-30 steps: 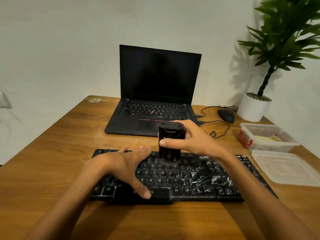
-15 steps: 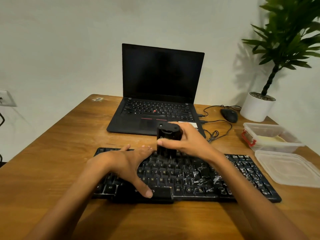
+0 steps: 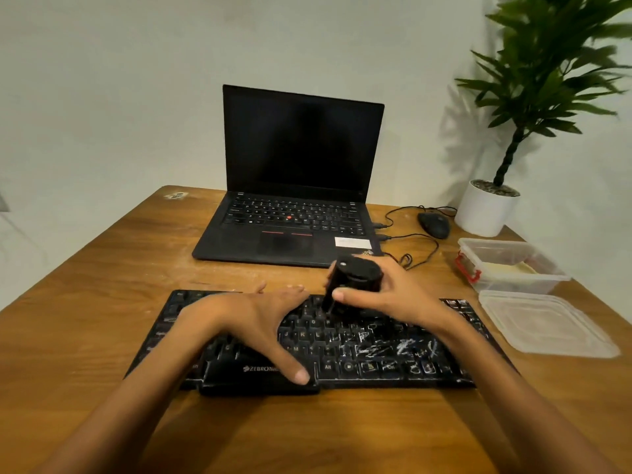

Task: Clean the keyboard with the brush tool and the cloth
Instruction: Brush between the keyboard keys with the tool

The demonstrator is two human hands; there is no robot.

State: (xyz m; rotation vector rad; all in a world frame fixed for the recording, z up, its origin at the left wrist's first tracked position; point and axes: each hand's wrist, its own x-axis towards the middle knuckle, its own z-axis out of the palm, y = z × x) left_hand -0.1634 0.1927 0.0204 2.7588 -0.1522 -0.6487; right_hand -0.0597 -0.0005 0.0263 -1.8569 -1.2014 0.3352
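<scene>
A wooden counter (image 3: 102, 302) fills the view, with a small pale sticker (image 3: 176, 195) at its far left corner. Nearer, the left grip (image 3: 246, 319) lies flat on the left half of a black Zebronics keyboard (image 3: 383, 354). Its fingers are straight and reach to the top key rows, its thumb is spread wide, and the thumb tip rests at the front edge beside the brand label. It presses on the keys and holds nothing.

The keyboard sits across the near middle of the counter. White streaks and smears cover the keys on its right half, while the keys showing around the left grip look darker. Behind it, an open black laptop (image 3: 301, 186) with a dark screen stands toward the wall.

Just right of the keyboard's centre, the black brush tool (image 3: 352, 285) is tilted, with its lower end down on the upper key rows; motion blur hides the bristles. The right grip (image 3: 400, 295) is curled round the tool's body, thumb across the near side and fingers wrapped behind.

Further right, a black mouse (image 3: 433, 224) sits near the laptop, and its cables (image 3: 420, 246) loop over the counter. A clear plastic container (image 3: 509, 265) with a red clasp stands near the right edge, with something pale inside. Its lid (image 3: 543, 323) lies flat just in front of it. A potted plant (image 3: 485, 210) in a white pot occupies the far right corner.
</scene>
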